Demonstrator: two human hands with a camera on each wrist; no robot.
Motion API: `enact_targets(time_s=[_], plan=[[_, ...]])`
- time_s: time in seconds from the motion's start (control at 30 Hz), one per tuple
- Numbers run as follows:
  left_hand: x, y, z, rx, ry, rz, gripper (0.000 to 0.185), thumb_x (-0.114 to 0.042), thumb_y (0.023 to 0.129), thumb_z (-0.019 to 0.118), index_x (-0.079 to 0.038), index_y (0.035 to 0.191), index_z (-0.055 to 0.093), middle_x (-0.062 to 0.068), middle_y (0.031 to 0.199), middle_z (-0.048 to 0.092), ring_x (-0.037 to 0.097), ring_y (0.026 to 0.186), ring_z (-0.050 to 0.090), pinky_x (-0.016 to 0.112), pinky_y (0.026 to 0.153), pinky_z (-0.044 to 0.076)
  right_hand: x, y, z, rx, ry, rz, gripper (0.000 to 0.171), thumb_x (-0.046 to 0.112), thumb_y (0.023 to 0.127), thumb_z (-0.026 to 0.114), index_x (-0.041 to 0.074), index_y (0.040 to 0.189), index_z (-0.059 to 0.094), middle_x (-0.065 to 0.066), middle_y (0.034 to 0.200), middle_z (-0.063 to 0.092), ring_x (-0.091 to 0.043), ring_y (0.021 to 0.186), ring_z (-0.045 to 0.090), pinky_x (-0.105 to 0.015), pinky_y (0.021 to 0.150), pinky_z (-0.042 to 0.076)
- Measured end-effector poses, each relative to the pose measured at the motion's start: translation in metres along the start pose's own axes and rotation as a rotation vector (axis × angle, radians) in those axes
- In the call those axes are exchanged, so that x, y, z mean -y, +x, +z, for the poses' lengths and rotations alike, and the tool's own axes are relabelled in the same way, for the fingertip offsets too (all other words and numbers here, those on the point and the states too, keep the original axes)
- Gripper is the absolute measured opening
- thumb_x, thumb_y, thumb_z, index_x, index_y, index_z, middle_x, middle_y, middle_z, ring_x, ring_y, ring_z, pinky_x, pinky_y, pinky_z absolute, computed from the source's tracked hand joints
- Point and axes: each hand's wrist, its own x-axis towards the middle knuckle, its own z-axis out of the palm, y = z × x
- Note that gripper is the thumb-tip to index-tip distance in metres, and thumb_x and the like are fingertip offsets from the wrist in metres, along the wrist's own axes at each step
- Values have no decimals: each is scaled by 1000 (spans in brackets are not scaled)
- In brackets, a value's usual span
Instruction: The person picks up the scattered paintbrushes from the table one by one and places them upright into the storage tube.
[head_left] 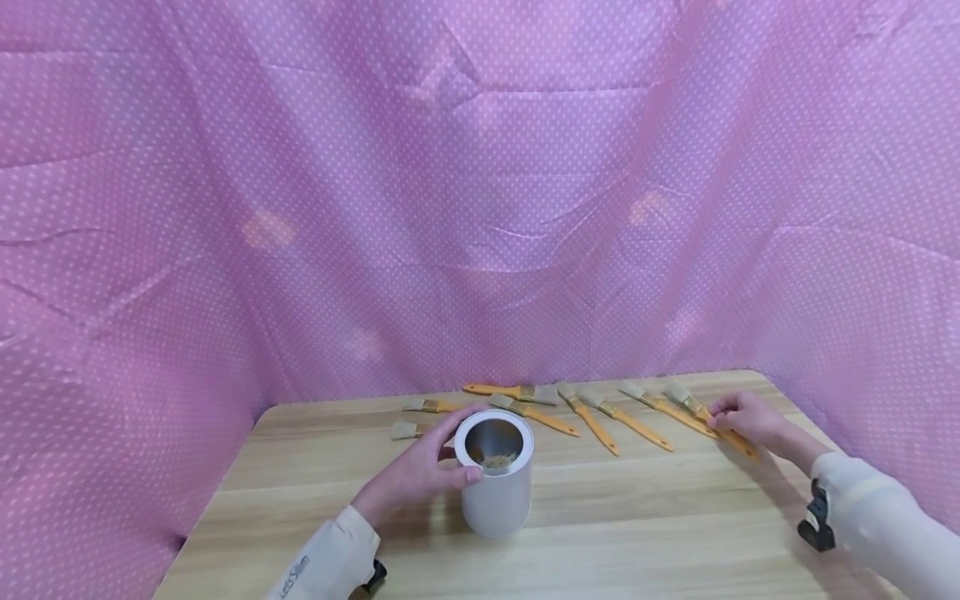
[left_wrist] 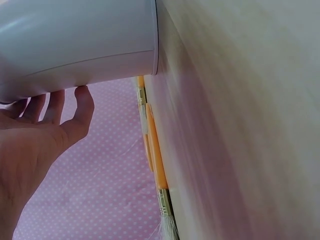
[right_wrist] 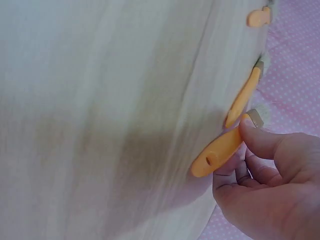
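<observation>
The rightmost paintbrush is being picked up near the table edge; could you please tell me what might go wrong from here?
The right hand pinches the rightmost paintbrush only lightly, close to the table edge, so it may slip off. The neighbouring brush lies close and could be knocked. The left hand holds the white can only near its rim, so it might tip.

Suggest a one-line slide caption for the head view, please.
Left hand grips a white canister while right hand pinches an orange-handled brush.

Bench point(head_left: 600, 533): pale wood grain, matt. Canister point(head_left: 497, 487): smooth white wall, satin sheen, metallic inside. Brushes point(head_left: 645, 427): glossy orange plastic-looking handles, metal ferrules, pale bristles. Backdrop point(head_left: 480, 208): creased pink dotted cloth.
</observation>
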Motion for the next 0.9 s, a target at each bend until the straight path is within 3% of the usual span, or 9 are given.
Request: enact_targets(time_s=[0.17,0.33,0.63,0.9], plan=[[0,1,0,-6,1,-9,81,-33,91,78,-37,157,33,-6,148,45,24,130,49,53,105,40,9,-3,-5,7,20,49,27,-1,92,62,-20,112,59,-12,96,67,-20,87,58,-29,72,51],[0,1,-1,-9,-4,-29,80,-33,91,78,-37,157,33,-6,148,44,25,130,48,53,105,41,28,-7,-2,-41,66,28,27,1,96,62,-18,113,56,-14,97,66,-22,87,60,-34,71,54],[-4,-3,-6,-33,18,-59,82,-35,90,79,-43,156,31,-6,149,42,31,126,51,53,99,45,94,-4,13,-57,173,-32,31,8,97,68,-13,118,57,-20,103,69,-30,93,68,-36,83,58],[-7,0,3,-34,11,-57,81,-35,90,80,-42,156,33,-7,146,45,28,121,55,48,96,49,152,-12,43,-51,392,-131,38,11,93,77,-14,115,59,-20,106,71,-23,93,71,-41,87,58]])
